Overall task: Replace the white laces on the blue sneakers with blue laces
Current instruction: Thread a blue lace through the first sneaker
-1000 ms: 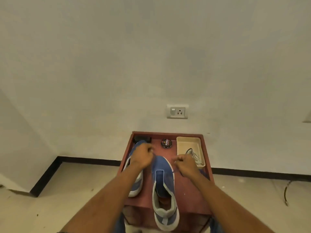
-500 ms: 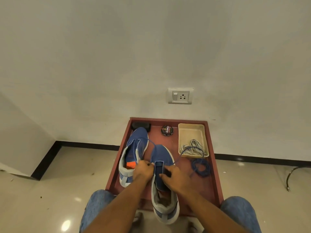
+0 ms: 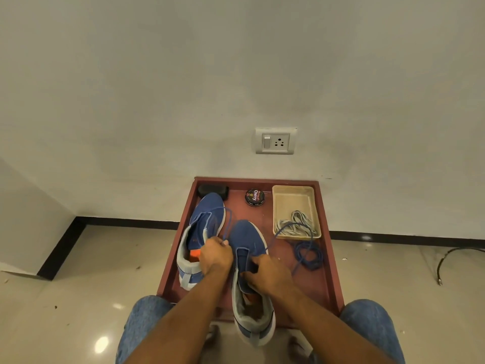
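on the low red-brown table (image 3: 324, 271) against the wall, two blue sneakers sit side by side, and the near sneaker (image 3: 249, 258), its heel overhanging the front edge, is the one being worked. the left hand (image 3: 215, 256) is curled at the sneaker's left eyelet row and pinches a thin blue lace (image 3: 227, 222) that loops up over the toe of the far sneaker (image 3: 203, 227). the right hand (image 3: 270, 270) has its fingers curled over the right side of the tongue opening, gripping the shoe; whether it also pinches the lace there cannot be told, though a blue strand runs from just beside it out to the coil of blue lace (image 3: 308, 256) lying on the table. the white laces (image 3: 296, 225) lie heaped in the beige tray (image 3: 278, 203) at the back right, so both shoes look stripped already.

the step looks like threading the first eyelets. to do it well, i would even the two lace ends before going higher, hold the upper steady with the right hand, and feed the tip straight through each hole without twisting. keep the slack loop from snagging the far sneaker's toe, and draw from the coil gently so it does not knot. a cherry polish tin (image 3: 254, 197) and a black case (image 3: 213, 191) sit at the back.
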